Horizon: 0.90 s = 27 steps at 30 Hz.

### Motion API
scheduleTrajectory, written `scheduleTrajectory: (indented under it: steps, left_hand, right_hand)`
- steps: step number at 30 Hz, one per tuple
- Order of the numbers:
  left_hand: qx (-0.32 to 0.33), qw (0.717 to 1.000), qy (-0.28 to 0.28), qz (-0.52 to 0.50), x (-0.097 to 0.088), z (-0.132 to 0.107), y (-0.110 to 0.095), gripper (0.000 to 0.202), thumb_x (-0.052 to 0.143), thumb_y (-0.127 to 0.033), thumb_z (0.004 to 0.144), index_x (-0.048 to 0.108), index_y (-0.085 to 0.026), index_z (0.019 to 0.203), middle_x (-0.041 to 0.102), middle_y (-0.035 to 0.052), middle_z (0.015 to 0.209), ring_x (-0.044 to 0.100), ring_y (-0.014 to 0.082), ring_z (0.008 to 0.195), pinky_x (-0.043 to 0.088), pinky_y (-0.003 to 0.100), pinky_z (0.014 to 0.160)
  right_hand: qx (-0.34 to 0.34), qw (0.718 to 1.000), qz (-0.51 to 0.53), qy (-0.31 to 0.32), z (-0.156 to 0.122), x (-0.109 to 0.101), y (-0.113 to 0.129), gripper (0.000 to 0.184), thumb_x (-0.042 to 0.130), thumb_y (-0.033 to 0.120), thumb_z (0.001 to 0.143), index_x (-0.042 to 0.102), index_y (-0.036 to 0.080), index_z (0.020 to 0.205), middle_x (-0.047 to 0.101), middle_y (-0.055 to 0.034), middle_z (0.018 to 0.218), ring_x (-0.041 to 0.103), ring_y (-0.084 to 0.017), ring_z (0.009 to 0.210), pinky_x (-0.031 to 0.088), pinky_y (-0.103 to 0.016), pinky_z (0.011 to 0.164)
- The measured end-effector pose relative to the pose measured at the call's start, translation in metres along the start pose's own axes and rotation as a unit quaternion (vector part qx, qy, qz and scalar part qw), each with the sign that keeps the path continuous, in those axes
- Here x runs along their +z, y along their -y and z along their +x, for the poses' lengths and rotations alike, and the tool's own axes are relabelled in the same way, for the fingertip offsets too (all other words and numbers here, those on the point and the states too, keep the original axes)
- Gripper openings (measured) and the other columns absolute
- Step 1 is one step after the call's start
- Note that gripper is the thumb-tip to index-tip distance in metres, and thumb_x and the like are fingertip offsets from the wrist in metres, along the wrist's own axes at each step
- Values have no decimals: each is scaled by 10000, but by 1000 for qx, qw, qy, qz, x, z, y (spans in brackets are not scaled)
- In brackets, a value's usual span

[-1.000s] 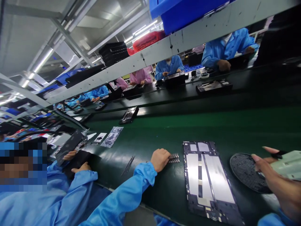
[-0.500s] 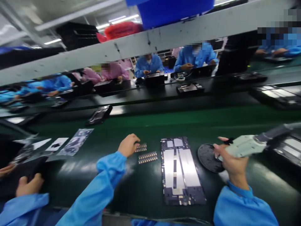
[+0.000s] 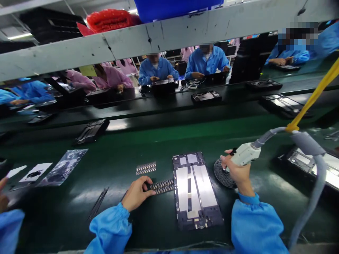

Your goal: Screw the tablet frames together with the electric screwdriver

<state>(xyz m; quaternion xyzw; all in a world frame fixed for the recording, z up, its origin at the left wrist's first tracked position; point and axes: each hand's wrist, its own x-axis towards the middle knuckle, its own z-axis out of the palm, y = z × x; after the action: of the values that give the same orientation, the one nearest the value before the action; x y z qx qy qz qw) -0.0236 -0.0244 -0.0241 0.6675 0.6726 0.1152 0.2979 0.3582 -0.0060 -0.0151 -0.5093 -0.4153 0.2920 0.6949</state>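
My left hand rests on the green belt, fingers pinched on the end of a strip of small parts lying beside a flat metal tablet frame. A second strip of parts lies farther back on the belt. My right hand is wrapped round a pale electric screwdriver with a grey hose, its tip over a round black screw tray just right of the frame.
Tweezers lie left of my left hand. Plastic bags and white cards sit at the left. Another person's sleeve shows at the lower left. A yellow cable hangs on the right. Workers in blue and pink sit across the far belt.
My left hand drew back from the far strip to the near strip and now pinches it against the frame. My right hand with the screwdriver stays over the round tray. The view swung right.
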Motion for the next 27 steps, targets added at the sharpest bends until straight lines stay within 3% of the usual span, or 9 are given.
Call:
scheduleTrajectory:
  steps: [5, 9, 14, 18, 22, 25, 27]
  left_hand:
    - [-32, 980, 31, -192, 0, 0, -1, 340, 761, -385, 538, 585, -178, 743, 580, -45, 612, 567, 139, 602, 454, 259, 602]
    - [-62, 965, 18, -256, -6, -1, -4, 413, 782, -416, 518, 665, -152, 812, 669, -1, 675, 628, 160, 669, 502, 289, 687]
    - [-55, 968, 4, -244, -6, 2, 5, 449, 779, -465, 552, 723, -147, 864, 732, 41, 747, 672, 201, 739, 532, 322, 744]
    - [-38, 991, -55, -112, 1, 2, 9, 226, 698, -388, 667, 715, -188, 771, 729, 22, 714, 667, 210, 707, 528, 320, 709]
    - [79, 985, -149, 46, 12, -11, 1, 158, 591, -298, 811, 688, -223, 712, 719, 40, 779, 654, 220, 797, 514, 342, 783]
    - [196, 959, -200, 45, 32, -24, -12, 224, 507, -272, 903, 683, -215, 776, 713, 66, 848, 646, 201, 851, 515, 331, 807]
    - [232, 953, -197, 5, 53, -29, -22, 211, 499, -252, 918, 676, -210, 811, 709, 61, 831, 651, 179, 815, 524, 306, 772]
  right_hand:
    - [7, 1000, -16, 7, 0, 5, 1, 275, 773, 282, 661, 576, 187, 828, 554, 65, 430, 497, -133, 357, 467, -311, 439]
    - [11, 1000, -18, 14, -1, 6, 0, 291, 773, 300, 660, 565, 191, 832, 548, 67, 426, 486, -130, 350, 461, -309, 434]
    - [17, 999, -26, 23, -2, 7, 0, 302, 776, 317, 663, 565, 190, 839, 543, 66, 433, 490, -137, 358, 452, -310, 424]
    - [26, 998, -35, 34, -4, 8, -1, 319, 774, 321, 669, 596, 178, 892, 540, 66, 448, 491, -139, 372, 452, -315, 439]
    - [-6, 998, -68, 9, -5, 5, 0, 274, 785, 337, 654, 616, 178, 800, 555, 47, 464, 511, -148, 402, 475, -334, 492]
    - [-35, 996, -75, -13, -6, 1, 9, 251, 796, 323, 643, 583, 193, 668, 558, 40, 464, 521, -144, 430, 498, -357, 588]
    - [-29, 997, -62, -22, -10, 1, 22, 243, 798, 318, 650, 619, 194, 759, 571, 47, 486, 528, -146, 442, 500, -355, 602]
